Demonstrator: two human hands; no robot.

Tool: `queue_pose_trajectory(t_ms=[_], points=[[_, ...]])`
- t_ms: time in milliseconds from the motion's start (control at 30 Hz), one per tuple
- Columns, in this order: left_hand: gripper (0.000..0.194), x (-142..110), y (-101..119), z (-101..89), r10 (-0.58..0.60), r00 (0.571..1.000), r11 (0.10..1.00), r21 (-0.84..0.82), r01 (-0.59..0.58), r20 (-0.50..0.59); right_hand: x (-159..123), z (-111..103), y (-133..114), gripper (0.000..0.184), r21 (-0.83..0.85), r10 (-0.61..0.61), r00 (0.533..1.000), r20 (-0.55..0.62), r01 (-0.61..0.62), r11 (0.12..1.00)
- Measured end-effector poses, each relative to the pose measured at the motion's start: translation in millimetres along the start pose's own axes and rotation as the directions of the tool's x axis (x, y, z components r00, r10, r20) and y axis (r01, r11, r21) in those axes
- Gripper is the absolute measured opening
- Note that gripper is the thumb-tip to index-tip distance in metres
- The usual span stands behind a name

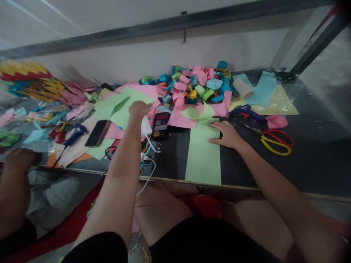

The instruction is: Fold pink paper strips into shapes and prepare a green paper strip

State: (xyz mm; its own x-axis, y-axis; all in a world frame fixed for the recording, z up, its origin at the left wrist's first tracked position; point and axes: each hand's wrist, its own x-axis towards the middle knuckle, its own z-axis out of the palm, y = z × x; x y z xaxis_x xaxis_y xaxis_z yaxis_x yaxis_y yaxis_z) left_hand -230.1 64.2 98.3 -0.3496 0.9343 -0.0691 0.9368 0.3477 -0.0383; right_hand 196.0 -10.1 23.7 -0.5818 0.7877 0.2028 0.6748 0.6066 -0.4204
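The right hand (226,134) lies flat, fingers spread and palm down, on the upper right edge of a light green paper strip (203,155) that runs from the near rim of the dark bench (301,164) back toward the paper heap. The left hand (139,108) reaches farther out, knuckles up and fingers curled down onto a light green sheet (120,106) lying over pink paper (179,117); whether it grips the sheet cannot be told from this angle. Just beside the left wrist sit a white charger block (146,126) with its cable (149,171) trailing over the bench edge, and a small makeup palette (161,125). A black phone (97,132) lies to the left of that arm. Behind the strip rises a pile of folded paper pieces (192,86) in pink, blue, green and yellow. To the right of the right hand lie a blue glue gun (246,111) and red and yellow scissors (276,141), well apart from the strip. At the far left edge another person's hand (18,159) rests on the bench rim.
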Motion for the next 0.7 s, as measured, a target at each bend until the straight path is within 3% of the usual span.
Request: queue_pose_trajectory(t_ms=[100,233,333,433,500,567,633,700], points=[[0.054,5,-9,-2.3,-0.033,0.999,0.998,0.044,0.033,0.004,2,2,3,0.086,0.0,0.003,1.0,-0.006,-0.003,1.0],[0.042,-1,-1,-3.0,-0.053,0.997,0.997,0.059,0.056,-0.048,2,3,4,0.086,0.023,-0.011,1.0,-0.016,0.011,1.0],[0.04,-3,3,-20.1,-0.076,0.973,0.997,-0.009,0.076,-0.22,2,2,3,0.086,0.037,-0.011,1.0,-0.012,0.011,0.999],[0.028,2,2,-46.4,-0.121,0.9,0.965,-0.262,0.008,-0.419,2,2,2,0.087,0.039,-0.004,1.0,-0.003,0.004,0.999],[0.015,5,4,-60.3,-0.172,0.907,0.828,-0.555,-0.079,-0.385,2,3,3,0.088,0.039,-0.006,1.0,-0.006,0.006,0.999],[0.006,6,10,-67.2,-0.122,0.951,0.559,-0.812,-0.171,-0.285,2,4,4,0.087,0.038,-0.012,1.0,-0.015,0.012,0.999],[0.011,0,19,-67.1,0.014,0.961,0.303,-0.915,-0.266,-0.275,2,4,5,0.086,0.035,-0.014,1.0,-0.019,0.015,0.999],[0.024,-10,31,-62.8,0.14,0.925,0.142,-0.918,-0.371,-0.352,2,5,5,0.084,0.035,-0.013,1.0,-0.012,0.014,0.999]])
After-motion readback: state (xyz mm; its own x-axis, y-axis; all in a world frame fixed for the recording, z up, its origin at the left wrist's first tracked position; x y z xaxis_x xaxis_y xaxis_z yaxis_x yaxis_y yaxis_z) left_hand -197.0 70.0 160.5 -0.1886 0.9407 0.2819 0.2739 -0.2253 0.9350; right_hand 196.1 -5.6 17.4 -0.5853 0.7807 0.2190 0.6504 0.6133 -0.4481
